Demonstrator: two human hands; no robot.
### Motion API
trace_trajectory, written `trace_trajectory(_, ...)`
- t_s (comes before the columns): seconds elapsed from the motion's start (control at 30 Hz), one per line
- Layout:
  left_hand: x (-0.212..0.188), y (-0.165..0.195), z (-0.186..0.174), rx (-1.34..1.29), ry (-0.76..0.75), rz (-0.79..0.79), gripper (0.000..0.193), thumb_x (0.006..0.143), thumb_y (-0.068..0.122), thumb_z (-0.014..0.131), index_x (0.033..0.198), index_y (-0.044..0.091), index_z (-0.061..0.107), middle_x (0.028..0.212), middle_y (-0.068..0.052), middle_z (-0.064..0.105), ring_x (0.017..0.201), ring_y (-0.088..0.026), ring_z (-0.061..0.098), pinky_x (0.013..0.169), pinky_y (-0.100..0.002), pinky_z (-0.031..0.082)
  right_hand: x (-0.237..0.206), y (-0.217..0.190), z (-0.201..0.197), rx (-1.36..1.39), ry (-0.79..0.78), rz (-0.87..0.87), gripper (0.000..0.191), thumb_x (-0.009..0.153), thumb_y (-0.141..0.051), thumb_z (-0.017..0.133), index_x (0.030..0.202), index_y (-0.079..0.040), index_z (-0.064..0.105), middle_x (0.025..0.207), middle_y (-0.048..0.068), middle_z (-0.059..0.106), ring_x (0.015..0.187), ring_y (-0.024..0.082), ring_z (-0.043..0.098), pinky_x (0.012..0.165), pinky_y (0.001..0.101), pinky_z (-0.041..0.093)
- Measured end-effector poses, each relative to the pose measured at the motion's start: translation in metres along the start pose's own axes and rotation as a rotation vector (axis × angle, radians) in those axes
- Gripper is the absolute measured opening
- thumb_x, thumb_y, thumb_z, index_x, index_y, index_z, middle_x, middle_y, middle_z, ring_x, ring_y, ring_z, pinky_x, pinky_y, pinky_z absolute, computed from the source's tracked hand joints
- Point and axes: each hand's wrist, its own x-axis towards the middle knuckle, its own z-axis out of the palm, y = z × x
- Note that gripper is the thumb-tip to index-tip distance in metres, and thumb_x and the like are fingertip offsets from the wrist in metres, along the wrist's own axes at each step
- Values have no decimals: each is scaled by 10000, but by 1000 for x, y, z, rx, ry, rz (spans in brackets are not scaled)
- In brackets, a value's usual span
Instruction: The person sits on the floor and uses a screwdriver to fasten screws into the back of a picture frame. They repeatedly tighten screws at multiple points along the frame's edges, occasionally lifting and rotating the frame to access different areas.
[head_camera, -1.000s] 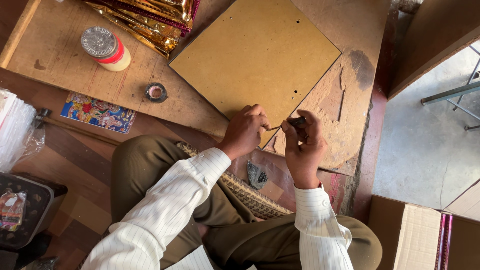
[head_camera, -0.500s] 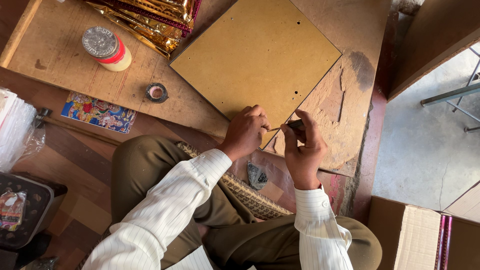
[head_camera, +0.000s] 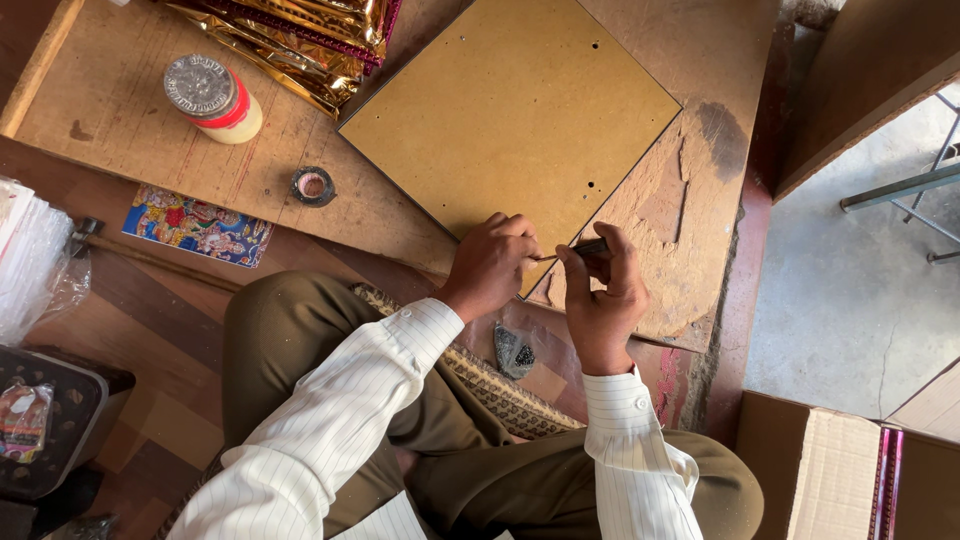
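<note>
I look straight down at a seated person's lap and a worn wooden work board (head_camera: 150, 150). A square tan backing board (head_camera: 500, 120) lies flat on it, turned like a diamond, its near corner pointing at the hands.

The left hand (head_camera: 490, 265) is curled closed over that near corner, fingers bent, pressing on the board's edge. The right hand (head_camera: 600, 300) is just beside it, closed around a slim dark tool (head_camera: 585, 247) pinched between thumb and fingers; the tool's thin tip reaches toward the left hand at the board's corner. I cannot tell what kind of tool it is.

Both arms wear white pinstriped sleeves, and the legs are in olive trousers. A small dark packet (head_camera: 513, 352) lies near the right wrist. To the left on the work board stand a capped jar (head_camera: 212, 97) and a small roll of black tape (head_camera: 313, 186). Shiny gold wrapping (head_camera: 300, 40) sits at the top, and a colourful picture card (head_camera: 197, 224) lies at the board's edge.
</note>
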Motion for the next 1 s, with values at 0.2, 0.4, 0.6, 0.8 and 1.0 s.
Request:
trace_trajectory(0.2,0,-2,3,40,18,8,185,777,-59,678,820,97,768,938,-3,704,906,-246,639,791,-386,531,3,-3,-3,15,-54,9,339,1013,41,680,1335,10,575,1085,112,754,999,146,753,863,286,618)
trace_trajectory(0.4,2,-3,1,-128,18,-25,85,831,148,785,896,93,782,881,-32,759,805,-248,697,731,-393,542,5,0,-1,5,-46,20,328,983,18,731,1287,6,608,1039,104,759,967,145,767,838,279,633)
trace_trajectory(0.6,5,-6,4,-190,-23,-45,122,893,186,755,983,114,796,881,-80,774,783,-284,744,713,-404,578,8,-3,0,-31,-42,-8,327,956,-21,799,1234,-6,627,986,105,749,910,145,767,800,284,637)
trace_trajectory(0.8,6,-9,7,-124,-44,-40,130,918,210,729,1003,137,794,916,-84,774,810,-294,745,718,-427,576,14,-9,-6,-20,-125,-102,422,1023,43,675,1431,3,573,1132,147,746,1036,184,756,879,303,629)
trace_trajectory(1.0,7,-9,8,-103,-83,-92,146,921,206,711,1025,161,803,923,-69,780,818,-295,746,721,-430,574,16,-8,-3,-55,-86,-60,395,975,40,731,1355,-24,644,1064,125,759,961,175,765,820,291,632)
